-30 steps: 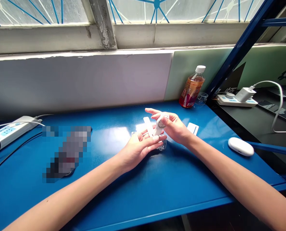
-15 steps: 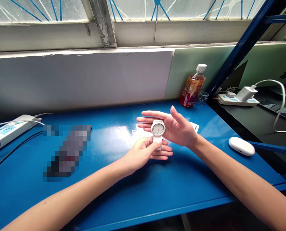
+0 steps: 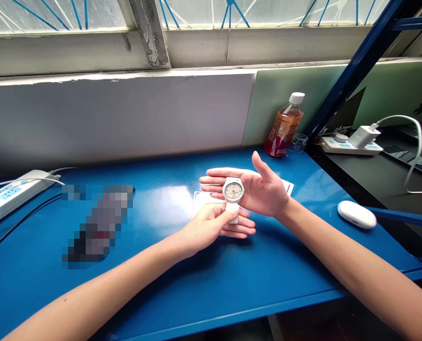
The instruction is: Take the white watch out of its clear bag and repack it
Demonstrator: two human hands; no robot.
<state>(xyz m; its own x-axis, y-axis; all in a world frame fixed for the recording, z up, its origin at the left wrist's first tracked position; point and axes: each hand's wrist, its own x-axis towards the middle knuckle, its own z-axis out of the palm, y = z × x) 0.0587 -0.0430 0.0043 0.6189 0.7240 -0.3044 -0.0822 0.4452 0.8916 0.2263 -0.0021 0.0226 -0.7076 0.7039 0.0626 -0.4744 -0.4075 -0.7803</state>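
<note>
A white wristwatch (image 3: 233,190) with a round dial faces up between my hands. My left hand (image 3: 211,222) pinches its strap between thumb and fingers. Palm up, my right hand (image 3: 260,192) lies just behind the watch, its fingers stretched to the left and its thumb raised. Whether the right palm touches the watch I cannot tell. Under both hands a flat white sheet or card (image 3: 198,201) shows in part on the blue table (image 3: 154,293).
An orange-labelled drink bottle (image 3: 284,125) stands at the back beside a small clear cup (image 3: 298,143). A white oval case (image 3: 356,214) lies on the right. Power strips (image 3: 13,189) and cables sit at both sides. A blurred-out dark object (image 3: 102,222) lies left.
My right hand has opened a little flatter, its fingers shifting slightly down and left behind the watch. The left hand keeps its hold on the strap.
</note>
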